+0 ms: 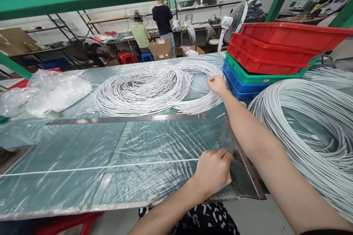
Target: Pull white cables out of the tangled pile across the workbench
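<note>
My left hand (pixel 213 170) is closed on the end of a white cable (pixel 110 167), low over the front right of the table. The cable runs nearly straight from it to the left edge of view. Farther back, my right hand (pixel 217 83) has its fingers pinched together over the right side of a loose ring of white cable (pixel 202 105). Whatever sits between those fingertips is too small to make out. A larger heap of coiled white cables (pixel 132 93) overlaps that ring on the left. By my left hand a dark metal plate (pixel 244 176) lies at the table's right end.
A steel ruler (pixel 124 119) lies before the coils. Stacked red, green and blue trays (pixel 270 57) stand behind my right arm. A big grey-white cable coil (pixel 311 125) is at right, clear plastic bags (pixel 55 91) at left. Two people (pixel 162 18) stand at a far bench.
</note>
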A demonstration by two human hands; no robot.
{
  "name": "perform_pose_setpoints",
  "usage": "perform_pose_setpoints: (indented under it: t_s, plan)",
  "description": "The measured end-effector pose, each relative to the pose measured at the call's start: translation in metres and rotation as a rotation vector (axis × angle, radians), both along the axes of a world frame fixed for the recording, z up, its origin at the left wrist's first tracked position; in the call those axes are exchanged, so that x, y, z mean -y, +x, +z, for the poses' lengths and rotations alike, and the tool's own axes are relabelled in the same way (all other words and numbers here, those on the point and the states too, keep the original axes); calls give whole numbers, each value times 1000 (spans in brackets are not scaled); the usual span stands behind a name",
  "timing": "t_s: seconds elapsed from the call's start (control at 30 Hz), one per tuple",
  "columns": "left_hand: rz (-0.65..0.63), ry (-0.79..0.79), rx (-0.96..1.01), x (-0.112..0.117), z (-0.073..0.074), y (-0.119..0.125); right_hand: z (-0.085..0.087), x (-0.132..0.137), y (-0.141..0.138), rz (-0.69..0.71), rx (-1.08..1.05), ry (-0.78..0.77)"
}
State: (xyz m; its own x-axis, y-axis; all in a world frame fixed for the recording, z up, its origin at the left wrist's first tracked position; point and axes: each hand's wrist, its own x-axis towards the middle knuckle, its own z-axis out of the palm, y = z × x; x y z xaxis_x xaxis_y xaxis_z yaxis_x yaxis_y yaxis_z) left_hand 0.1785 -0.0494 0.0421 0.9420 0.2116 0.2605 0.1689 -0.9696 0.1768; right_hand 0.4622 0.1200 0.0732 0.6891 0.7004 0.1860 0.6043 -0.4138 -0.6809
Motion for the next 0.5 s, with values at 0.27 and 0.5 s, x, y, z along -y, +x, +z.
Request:
perform_pose_setpoints:
  t_s: [0.27,0.5]
  plan:
    - [-2,21,-14,0,1,0,-3,-1,-1,-21,-18,25]
    - [11,16,-5,0,1,1,-5,-5,3,-5,-20,36]
